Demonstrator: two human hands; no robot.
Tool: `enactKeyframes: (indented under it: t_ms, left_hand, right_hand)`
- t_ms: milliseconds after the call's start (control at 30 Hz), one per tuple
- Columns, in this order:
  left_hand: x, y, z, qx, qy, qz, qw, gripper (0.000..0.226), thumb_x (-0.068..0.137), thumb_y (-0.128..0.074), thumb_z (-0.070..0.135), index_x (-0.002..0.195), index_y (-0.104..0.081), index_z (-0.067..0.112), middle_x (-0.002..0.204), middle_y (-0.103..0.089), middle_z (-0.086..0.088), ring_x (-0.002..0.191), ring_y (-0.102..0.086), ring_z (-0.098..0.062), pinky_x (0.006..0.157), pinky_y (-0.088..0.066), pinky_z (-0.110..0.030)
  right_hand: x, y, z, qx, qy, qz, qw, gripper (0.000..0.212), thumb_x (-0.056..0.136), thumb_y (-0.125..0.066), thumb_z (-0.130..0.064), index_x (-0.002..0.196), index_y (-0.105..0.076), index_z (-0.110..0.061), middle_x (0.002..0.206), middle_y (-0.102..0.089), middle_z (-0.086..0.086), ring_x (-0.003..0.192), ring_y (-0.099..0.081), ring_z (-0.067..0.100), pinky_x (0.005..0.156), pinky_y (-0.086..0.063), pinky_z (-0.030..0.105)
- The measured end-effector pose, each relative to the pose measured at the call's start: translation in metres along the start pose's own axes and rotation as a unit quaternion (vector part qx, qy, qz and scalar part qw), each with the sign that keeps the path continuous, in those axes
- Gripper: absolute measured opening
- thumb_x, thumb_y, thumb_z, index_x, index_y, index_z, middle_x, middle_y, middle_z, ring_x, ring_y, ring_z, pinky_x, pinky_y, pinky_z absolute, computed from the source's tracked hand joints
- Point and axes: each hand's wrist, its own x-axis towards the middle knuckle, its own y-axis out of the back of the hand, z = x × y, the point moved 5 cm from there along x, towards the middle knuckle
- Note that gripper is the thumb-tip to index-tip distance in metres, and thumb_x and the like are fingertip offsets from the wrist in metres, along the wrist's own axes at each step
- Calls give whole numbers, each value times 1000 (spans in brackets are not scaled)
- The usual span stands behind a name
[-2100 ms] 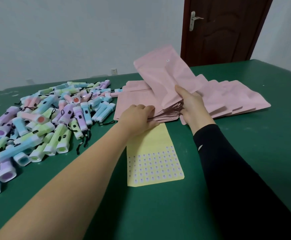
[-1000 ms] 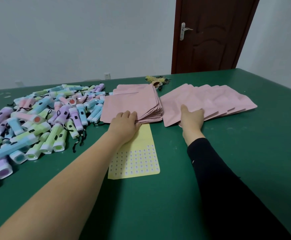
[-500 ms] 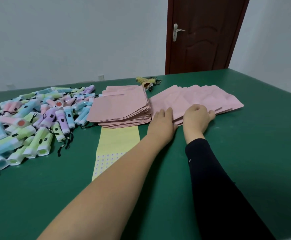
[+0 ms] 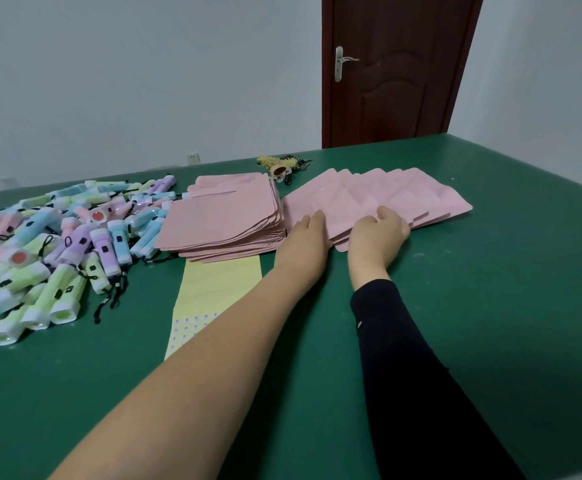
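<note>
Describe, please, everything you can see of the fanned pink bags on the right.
The fanned bags are flat, pale pink pouches, apparently matte plastic or paper, slightly creased, with rounded corners. They overlap in a row lying flat on the green table, right of the stack. The left hand lies with straight fingers on their left end; the right hand rests curled on their near edge, grip unclear.

One bag stack [image 4: 223,216], one bag fan [image 4: 393,192], one sheet [image 4: 220,282], many torches [image 4: 75,247]
</note>
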Motion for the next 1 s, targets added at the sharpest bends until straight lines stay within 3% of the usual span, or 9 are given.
enactKeyframes:
  t_ms: [133,267,333,400,467,567,667,867,1000]
  left_hand:
    - [-22,55,-13,-49,-35,152,986,31,99,-47,26,127,-60,24,121,-67,3,107,-62,-21,84,-50,-35]
    - [-47,123,-102,-125,105,297,941,28,93,-48,17,117,-63,21,113,-67,6,106,-58,-16,84,-47,-32]
    - [-58,133,-162,-163,274,268,909,36,92,-51,13,128,-55,11,125,-61,-5,112,-56,-24,87,-44,-31]
    - [-69,121,-201,-193,401,164,880,36,94,-51,13,129,-47,6,122,-55,-12,101,-51,-27,76,-40,-30]
    - [-76,110,-213,-227,437,103,864,26,97,-50,13,121,-47,4,109,-51,-13,91,-46,-24,65,-41,-28]
    - [-77,104,-219,-344,450,131,814,30,95,-54,10,124,-47,2,96,-56,-9,89,-54,-24,79,-55,-37]
    - [-74,98,-208,-423,440,120,783,23,94,-58,11,113,-46,7,88,-58,-5,88,-62,-20,68,-58,-33]
    - [-69,92,-194,-315,418,62,850,52,81,-77,14,119,-44,3,87,-56,-7,78,-62,-21,84,-59,-37]
    - [-71,87,-184,-232,371,20,899,75,77,-80,12,131,-29,-1,112,-55,-14,102,-59,-27,83,-53,-36]
  right_hand:
    - [-27,-8,-29,-2,149,22,989,34,95,-40,-3,123,-56,-13,137,-43,1,97,-46,10,80,-36,20]
    - [-66,-55,-37,18,167,-144,975,32,96,-47,-9,128,-49,-10,125,-51,1,100,-54,11,84,-41,17]
    - [-79,-78,-22,0,90,-239,967,36,95,-52,-12,130,-46,-7,113,-56,-3,82,-52,5,67,-41,9]
    - [-83,-89,-5,-37,38,-288,956,34,93,-52,-10,126,-47,-5,111,-58,5,82,-54,14,63,-42,21]
    - [-79,-93,3,-61,29,-298,952,20,91,-50,-5,112,-53,-6,101,-55,7,84,-51,20,57,-38,24]
    - [-73,-95,4,-40,19,-302,952,16,89,-49,1,88,-56,-13,85,-59,2,80,-54,20,54,-37,21]
    - [-69,-102,6,-51,1,-302,952,27,87,-46,5,108,-60,-4,105,-66,12,97,-61,27,70,-46,27]
    - [-62,-114,13,-58,-10,-267,962,38,85,-44,12,115,-61,-5,107,-68,11,99,-64,29,70,-51,27]
    - [-59,-116,16,-34,-8,-233,972,40,86,-44,13,112,-59,-14,103,-65,4,91,-62,23,62,-47,20]
